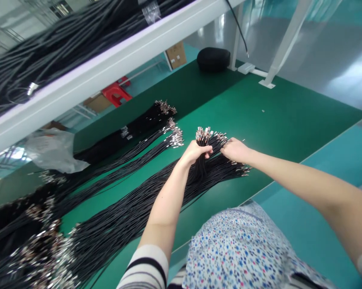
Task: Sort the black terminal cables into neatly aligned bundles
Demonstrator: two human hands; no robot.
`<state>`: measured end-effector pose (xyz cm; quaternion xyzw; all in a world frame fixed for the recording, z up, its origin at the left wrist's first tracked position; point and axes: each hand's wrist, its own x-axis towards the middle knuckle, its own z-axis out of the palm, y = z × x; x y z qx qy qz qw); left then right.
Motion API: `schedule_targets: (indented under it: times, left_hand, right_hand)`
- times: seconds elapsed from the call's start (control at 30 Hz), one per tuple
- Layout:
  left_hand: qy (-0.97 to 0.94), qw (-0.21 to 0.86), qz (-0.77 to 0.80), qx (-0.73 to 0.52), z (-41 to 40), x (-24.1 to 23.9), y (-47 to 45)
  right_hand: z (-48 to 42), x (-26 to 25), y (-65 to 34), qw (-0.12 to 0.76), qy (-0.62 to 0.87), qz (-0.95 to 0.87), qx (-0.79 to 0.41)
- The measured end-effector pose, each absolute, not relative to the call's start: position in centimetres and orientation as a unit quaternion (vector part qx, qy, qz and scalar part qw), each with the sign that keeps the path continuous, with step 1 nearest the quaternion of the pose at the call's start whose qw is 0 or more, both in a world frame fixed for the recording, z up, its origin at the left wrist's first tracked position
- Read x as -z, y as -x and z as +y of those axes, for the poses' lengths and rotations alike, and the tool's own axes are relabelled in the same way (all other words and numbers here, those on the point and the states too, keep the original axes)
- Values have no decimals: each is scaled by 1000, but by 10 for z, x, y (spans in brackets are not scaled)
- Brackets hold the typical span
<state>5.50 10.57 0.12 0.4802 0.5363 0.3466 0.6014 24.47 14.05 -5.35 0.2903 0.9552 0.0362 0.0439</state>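
Observation:
My left hand (196, 152) is wrapped round a bunch of black cables (202, 141), whose metal-tipped ends stand up above the fist. Just to its right, my right hand (235, 150) is closed at the connector ends of the other cables; its fingertips are partly hidden, and what they pinch is too small to make out. Beneath both hands lies a wide spread of long black cables (133, 200), running from the lower left to the metal ends near my right hand.
Further bundles of cables (117, 170) lie behind on the green table (277, 120). A white shelf beam (114, 60) crosses above, carrying more cables. A plastic bag (53, 148) sits at left. At the back stand a black case (213, 59) and a white post (286, 44).

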Motion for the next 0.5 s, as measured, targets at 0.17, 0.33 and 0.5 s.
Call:
schedule_targets:
  times: [0.17, 0.33, 0.5]
  left_hand:
    - [-458, 609, 543, -352, 108, 9, -60]
    - [-475, 621, 513, -354, 109, 17, -58]
    - [-483, 670, 458, -329, 104, 17, -66]
  right_hand:
    - [125, 20, -235, 13, -236, 968, -82]
    - [121, 2, -226, -15, -227, 973, -43]
    - [135, -23, -237, 14, -328, 945, 7]
